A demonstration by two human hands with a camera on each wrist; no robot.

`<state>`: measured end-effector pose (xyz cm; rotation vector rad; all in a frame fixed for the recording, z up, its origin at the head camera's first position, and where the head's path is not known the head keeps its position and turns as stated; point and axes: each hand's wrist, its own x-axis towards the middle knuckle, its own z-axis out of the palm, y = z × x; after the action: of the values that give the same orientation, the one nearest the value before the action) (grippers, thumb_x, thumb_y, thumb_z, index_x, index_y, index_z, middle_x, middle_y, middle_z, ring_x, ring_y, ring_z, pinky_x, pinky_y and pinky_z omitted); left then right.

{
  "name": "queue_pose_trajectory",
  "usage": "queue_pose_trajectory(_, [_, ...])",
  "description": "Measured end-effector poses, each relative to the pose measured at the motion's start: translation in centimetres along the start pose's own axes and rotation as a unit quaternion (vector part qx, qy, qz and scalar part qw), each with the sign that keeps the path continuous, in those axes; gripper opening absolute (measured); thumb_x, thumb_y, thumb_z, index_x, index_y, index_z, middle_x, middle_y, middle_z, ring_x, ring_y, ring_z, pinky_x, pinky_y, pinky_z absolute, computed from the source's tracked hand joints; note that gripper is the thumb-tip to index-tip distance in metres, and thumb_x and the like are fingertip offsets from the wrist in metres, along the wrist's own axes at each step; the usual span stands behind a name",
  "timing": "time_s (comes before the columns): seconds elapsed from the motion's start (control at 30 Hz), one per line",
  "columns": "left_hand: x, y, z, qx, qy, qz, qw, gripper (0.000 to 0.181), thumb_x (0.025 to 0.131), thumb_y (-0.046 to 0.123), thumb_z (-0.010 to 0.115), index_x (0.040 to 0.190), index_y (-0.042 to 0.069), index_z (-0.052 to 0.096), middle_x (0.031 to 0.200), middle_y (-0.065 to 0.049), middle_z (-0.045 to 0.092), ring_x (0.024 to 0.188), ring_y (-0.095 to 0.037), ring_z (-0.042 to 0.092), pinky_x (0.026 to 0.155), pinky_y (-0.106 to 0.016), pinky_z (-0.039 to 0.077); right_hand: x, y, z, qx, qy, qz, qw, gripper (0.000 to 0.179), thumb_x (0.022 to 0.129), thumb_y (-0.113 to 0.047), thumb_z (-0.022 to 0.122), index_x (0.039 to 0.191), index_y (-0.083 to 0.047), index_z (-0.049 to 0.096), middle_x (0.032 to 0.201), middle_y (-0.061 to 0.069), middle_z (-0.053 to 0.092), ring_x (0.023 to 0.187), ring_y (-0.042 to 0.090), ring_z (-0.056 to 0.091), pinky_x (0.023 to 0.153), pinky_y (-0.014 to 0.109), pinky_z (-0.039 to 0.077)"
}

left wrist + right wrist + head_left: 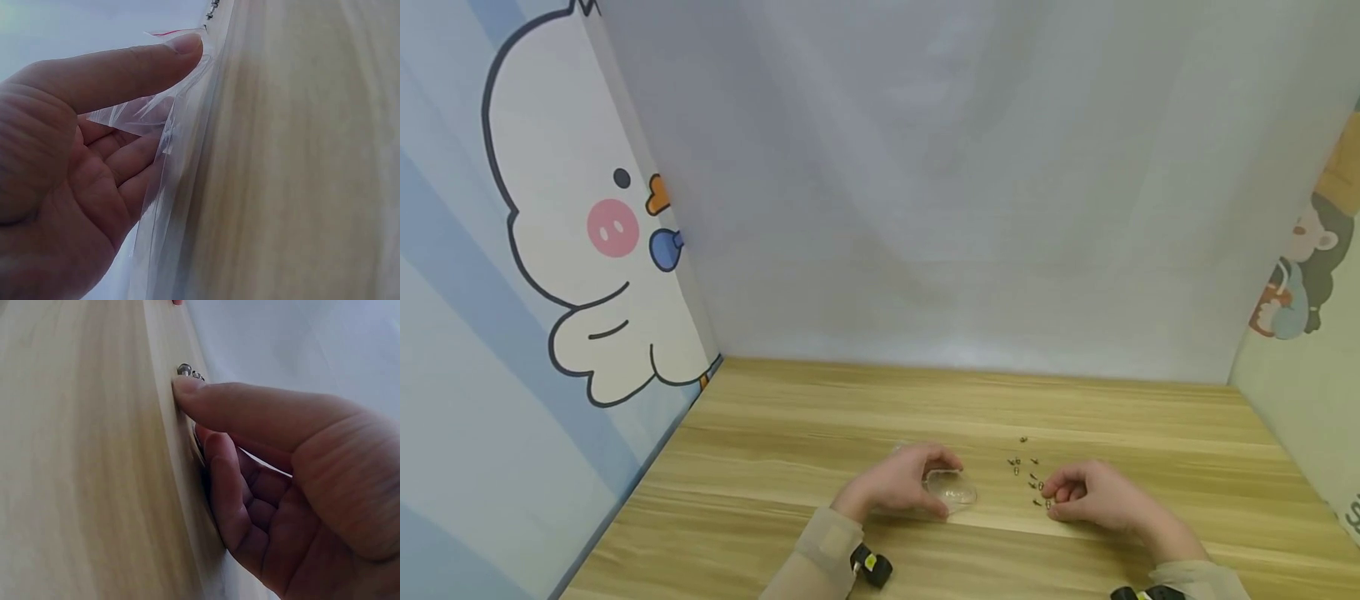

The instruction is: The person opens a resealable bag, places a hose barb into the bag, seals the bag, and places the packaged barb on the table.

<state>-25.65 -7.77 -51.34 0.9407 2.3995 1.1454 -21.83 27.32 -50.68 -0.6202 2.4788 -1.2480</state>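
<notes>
My left hand grips a clear plastic bag by its mouth, thumb on the near side and fingers on the far side. A red line runs along the edge of the bag in the left wrist view. My right hand is low over the table, thumb and forefinger bent and slightly apart. A small metal screw lies right at those fingertips. In the right wrist view the thumb tip overlaps a round-headed screw. Several more screws lie scattered between the hands.
The wood-grain table runs back to a pale grey curtain. A cartoon-printed panel stands on the left and another printed panel on the right. One screw lies farther back than the others.
</notes>
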Motion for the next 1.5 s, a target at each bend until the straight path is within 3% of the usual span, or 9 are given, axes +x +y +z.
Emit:
queue_pose_trajectory(0.2, [0.12,0.15,0.02,0.018,0.002,0.002,0.9998,0.059,0.077,0.008,0.096,0.13,0.011,0.068,0.131,0.007,0.07,0.124,-0.005,0.062,0.112,-0.025,0.044,-0.03,0.32,-0.04,-0.011,0.004,-0.003,0.9999,0.019,0.088,-0.013,0.086,0.104,-0.006,0.078,0.089,0.001,0.068,0.079,0.008,0.06,0.071,0.024,0.054])
queue_pose_trajectory(0.43, [0.21,0.78,0.18,0.013,0.006,-0.006,0.9999,0.058,0.078,0.011,0.095,0.129,0.012,0.069,0.131,0.007,0.07,0.122,-0.006,0.062,0.111,-0.025,0.045,-0.06,0.47,-0.06,-0.016,0.004,-0.006,0.9998,0.016,0.089,-0.014,0.086,0.102,-0.008,0.078,0.089,-0.001,0.068,0.079,0.007,0.06,0.071,0.025,0.053])
queue_pose_trajectory(0.83, [0.24,0.58,0.23,-0.003,0.009,-0.015,0.9998,0.057,0.075,0.005,0.096,0.125,0.013,0.07,0.128,0.009,0.071,0.124,-0.006,0.062,0.112,-0.025,0.045,0.31,0.78,0.08,-0.058,0.006,-0.025,0.998,0.015,0.088,-0.02,0.086,0.099,-0.015,0.078,0.086,-0.009,0.068,0.077,0.005,0.06,0.071,0.025,0.054])
queue_pose_trajectory(1.5, [0.15,0.45,0.37,0.007,0.014,-0.008,0.9998,0.056,0.076,0.009,0.096,0.126,0.012,0.07,0.13,0.007,0.071,0.123,-0.007,0.063,0.111,-0.026,0.045,0.44,0.85,0.02,-0.034,-0.012,-0.027,0.999,0.008,0.092,-0.014,0.084,0.096,-0.012,0.077,0.085,-0.007,0.069,0.077,0.006,0.062,0.069,0.026,0.055])
